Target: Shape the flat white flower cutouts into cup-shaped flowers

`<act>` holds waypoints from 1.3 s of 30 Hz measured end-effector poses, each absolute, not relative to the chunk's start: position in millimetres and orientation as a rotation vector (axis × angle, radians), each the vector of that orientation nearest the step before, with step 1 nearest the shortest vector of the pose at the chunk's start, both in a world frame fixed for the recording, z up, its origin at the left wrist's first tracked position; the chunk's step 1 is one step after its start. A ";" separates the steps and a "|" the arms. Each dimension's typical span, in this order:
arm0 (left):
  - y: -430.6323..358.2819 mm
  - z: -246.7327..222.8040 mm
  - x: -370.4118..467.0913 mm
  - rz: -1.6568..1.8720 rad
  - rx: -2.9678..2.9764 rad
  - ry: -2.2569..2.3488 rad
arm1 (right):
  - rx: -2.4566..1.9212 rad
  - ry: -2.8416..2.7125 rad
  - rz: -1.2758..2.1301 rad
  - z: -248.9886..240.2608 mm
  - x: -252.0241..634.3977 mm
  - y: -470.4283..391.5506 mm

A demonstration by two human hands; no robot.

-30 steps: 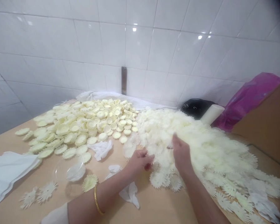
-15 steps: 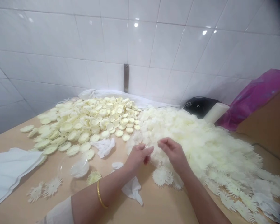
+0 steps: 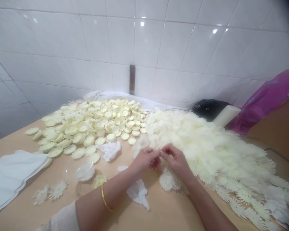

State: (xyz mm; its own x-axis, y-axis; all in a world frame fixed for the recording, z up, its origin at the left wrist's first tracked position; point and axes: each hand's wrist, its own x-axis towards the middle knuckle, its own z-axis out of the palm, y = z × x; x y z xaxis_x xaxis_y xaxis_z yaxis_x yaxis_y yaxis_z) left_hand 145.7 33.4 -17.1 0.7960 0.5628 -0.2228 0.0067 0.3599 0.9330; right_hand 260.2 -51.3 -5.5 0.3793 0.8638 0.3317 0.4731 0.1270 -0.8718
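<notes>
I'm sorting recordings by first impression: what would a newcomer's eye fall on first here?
Two heaps dominate the table: yellowish notched discs on the left, thin pale notched pieces on the right. The left hand and right hand meet fingertip to fingertip by the right heap's near edge. Vivid magenta plastic stands out at far right.

Looking forward and down from head height, close above left hand [image 3: 144, 161] and right hand [image 3: 177, 161], facing tiled wall [image 3: 149, 45] beyond tabletop [image 3: 166, 213].
</notes>
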 end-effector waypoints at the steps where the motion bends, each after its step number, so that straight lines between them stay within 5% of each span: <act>1: 33.5 -17.5 145.4 0.410 1.180 0.584 | -1.532 -1.262 0.394 -5.7 260.5 -51.2; 16: 28.6 -17.1 145.7 0.507 1.339 0.588 | -1.403 -1.101 0.695 -8.9 264.2 -50.9; 39: 31.2 -18.3 147.2 0.435 1.081 0.608 | -1.585 -1.123 0.406 -9.0 261.4 -48.6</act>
State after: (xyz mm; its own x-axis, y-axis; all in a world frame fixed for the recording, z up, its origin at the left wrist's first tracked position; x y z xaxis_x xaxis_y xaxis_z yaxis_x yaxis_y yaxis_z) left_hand 147.2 31.2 -18.3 0.7583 0.6044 -0.2441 -0.0365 0.4132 0.9099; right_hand 261.4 -48.6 -9.0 0.4925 0.8209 0.2890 0.4465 0.0467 -0.8935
